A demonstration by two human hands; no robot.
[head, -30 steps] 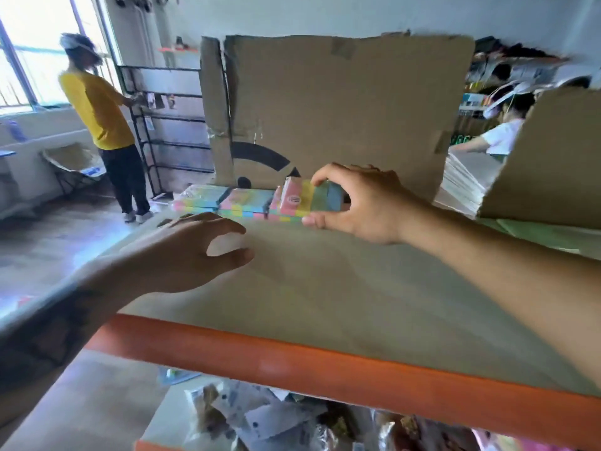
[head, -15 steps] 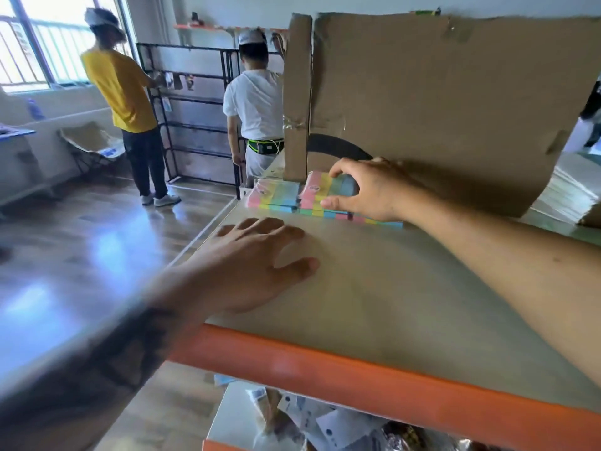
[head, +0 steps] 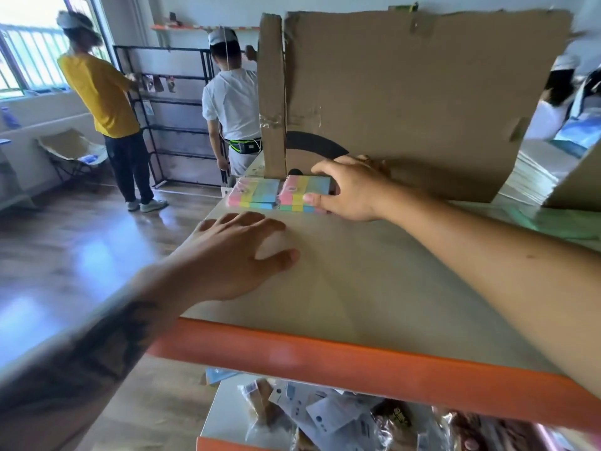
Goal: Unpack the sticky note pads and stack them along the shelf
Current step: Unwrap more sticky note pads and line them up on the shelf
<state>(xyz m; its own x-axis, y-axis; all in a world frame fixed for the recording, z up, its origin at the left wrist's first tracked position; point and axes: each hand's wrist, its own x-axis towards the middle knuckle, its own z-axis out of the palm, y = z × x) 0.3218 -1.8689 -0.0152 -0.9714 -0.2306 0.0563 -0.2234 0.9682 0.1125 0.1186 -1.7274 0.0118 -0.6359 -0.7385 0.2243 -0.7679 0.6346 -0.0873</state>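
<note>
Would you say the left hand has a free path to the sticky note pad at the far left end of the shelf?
Probably yes. The left hand rests flat on the shelf just in front of the left pad, nothing lying between them. The right hand grips only the neighbouring pad.

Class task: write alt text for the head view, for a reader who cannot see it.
A right hand grips a striped pad stack on a shelf, against a cardboard sheet and beside another pad pack. The left hand rests flat on the shelf; two people stand behind.
</note>
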